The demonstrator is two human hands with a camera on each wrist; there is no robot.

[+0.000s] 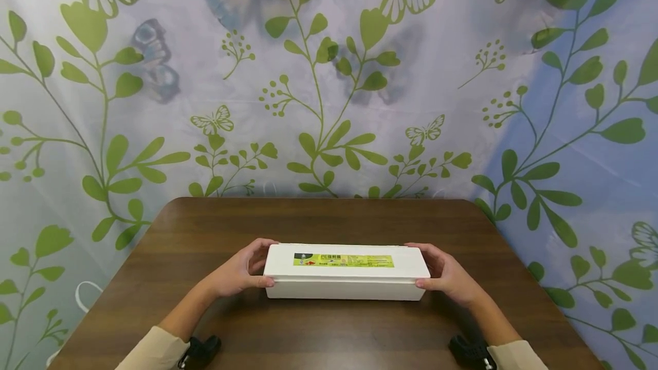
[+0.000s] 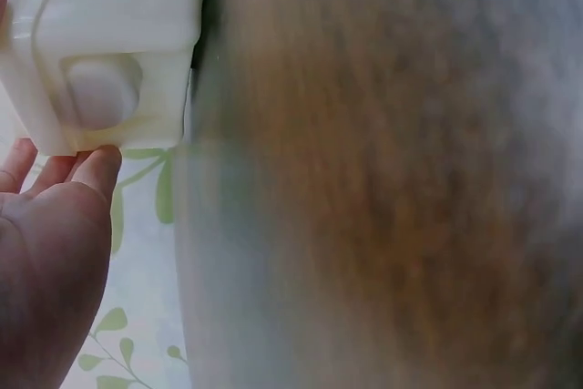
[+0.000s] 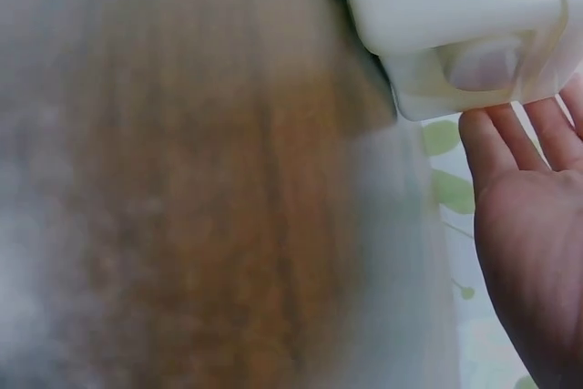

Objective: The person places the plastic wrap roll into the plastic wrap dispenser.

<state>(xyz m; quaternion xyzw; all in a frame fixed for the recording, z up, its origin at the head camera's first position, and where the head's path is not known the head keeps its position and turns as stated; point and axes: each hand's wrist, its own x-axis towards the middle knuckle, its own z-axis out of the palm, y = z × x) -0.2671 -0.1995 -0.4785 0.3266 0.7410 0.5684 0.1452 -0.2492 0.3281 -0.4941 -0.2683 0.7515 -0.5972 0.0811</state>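
Observation:
A long white plastic wrap box [image 1: 349,290] with a yellow-green label [image 1: 343,260] on its lid lies lengthwise across the table in the head view. My left hand [image 1: 241,270] grips its left end, thumb at the front edge and fingers at the back. At the opposite end my right hand [image 1: 448,274] holds it the same way. In the left wrist view, the box's end [image 2: 100,88] shows a round part in a recess, with the fingers of the left hand [image 2: 59,234] along its far side. A similar end [image 3: 483,66] appears above the right hand [image 3: 528,216].
The brown wooden table [image 1: 339,336] extends around the box on all sides. Behind it hangs a curtain [image 1: 329,73] printed with green leaves and butterflies. A white cord [image 1: 79,296] loops beside the table's left edge. Dark straps [image 1: 200,352] sit at both wrists.

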